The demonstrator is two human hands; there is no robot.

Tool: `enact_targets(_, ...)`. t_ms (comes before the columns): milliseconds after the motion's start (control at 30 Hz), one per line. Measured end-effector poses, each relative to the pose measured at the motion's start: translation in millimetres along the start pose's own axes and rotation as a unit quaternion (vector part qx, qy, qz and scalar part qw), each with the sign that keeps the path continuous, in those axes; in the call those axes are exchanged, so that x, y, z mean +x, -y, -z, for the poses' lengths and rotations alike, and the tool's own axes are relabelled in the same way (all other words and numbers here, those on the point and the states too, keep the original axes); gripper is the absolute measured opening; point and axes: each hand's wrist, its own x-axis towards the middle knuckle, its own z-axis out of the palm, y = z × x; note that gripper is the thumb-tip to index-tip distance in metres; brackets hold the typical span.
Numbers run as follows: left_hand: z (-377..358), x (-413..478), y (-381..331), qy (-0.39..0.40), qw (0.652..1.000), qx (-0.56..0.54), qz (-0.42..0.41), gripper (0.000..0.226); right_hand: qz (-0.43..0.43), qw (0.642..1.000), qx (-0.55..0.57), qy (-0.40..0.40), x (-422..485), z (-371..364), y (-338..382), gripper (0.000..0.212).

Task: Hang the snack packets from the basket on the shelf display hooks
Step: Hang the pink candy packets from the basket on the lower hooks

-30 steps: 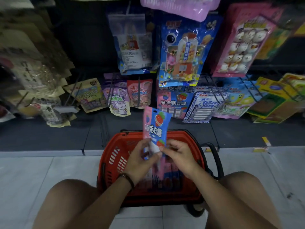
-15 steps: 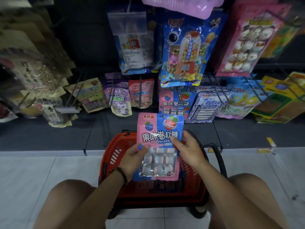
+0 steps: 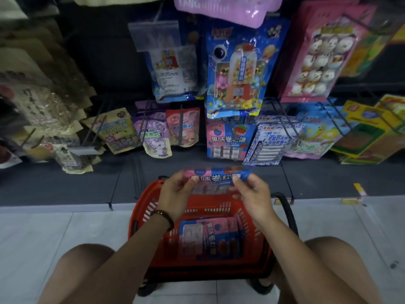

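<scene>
Pink-and-blue plastic snack packet (image 3: 215, 178) is held in the air above the far rim of the red plastic basket (image 3: 142, 212), tilted nearly flat, print up, motion-blurred. Left hand (image 3: 175, 194) pinches its left edge, thumb on top; the fingers underneath are hidden. Right hand (image 3: 255, 194) pinches the right edge the same way. Packet spans between both grips. Matching packets (image 3: 210, 238) lie flat in the basket. Another matching packet (image 3: 228, 139) hangs on the shelf just beyond, apart from the held one.

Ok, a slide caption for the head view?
Left hand and right hand hold a snack packet over the red basket, in front of the shelf hooks.
</scene>
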Motion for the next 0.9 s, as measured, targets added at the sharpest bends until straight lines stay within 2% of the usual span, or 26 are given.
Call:
enact_targets(100,-13,16,-11,-0.014,0.999,0.039,-0.013,0.015,-0.001,0.998,0.053,-0.016,10,8,9,0.005)
enact_targets(233,-33,31,-24,0.016,0.998,-0.058,-0.006,0.024,0.003,0.993,0.118,-0.018,30,18,24,0.015)
enact_targets(400,-54,58,-21,0.032,0.997,-0.076,0.003,0.013,-0.027,0.994,0.11,-0.003,59,23,23,0.01)
enact_targets(500,-63,76,-12,0.037,0.996,-0.075,0.031,0.02,-0.052,0.992,0.112,0.007,78,26,23,0.016)
enact_targets(700,-83,101,8,0.051,0.995,-0.048,0.067,0.02,-0.125,0.966,0.217,-0.062,98,22,-2,0.024)
enact_targets(833,-90,112,15,0.038,0.994,-0.041,0.091,0.023,-0.138,0.97,0.185,-0.076,114,14,-5,0.049)
enact_targets(900,-92,117,17,0.025,0.993,-0.052,0.099,0.026,-0.134,0.975,0.162,-0.075,121,15,-7,0.043)
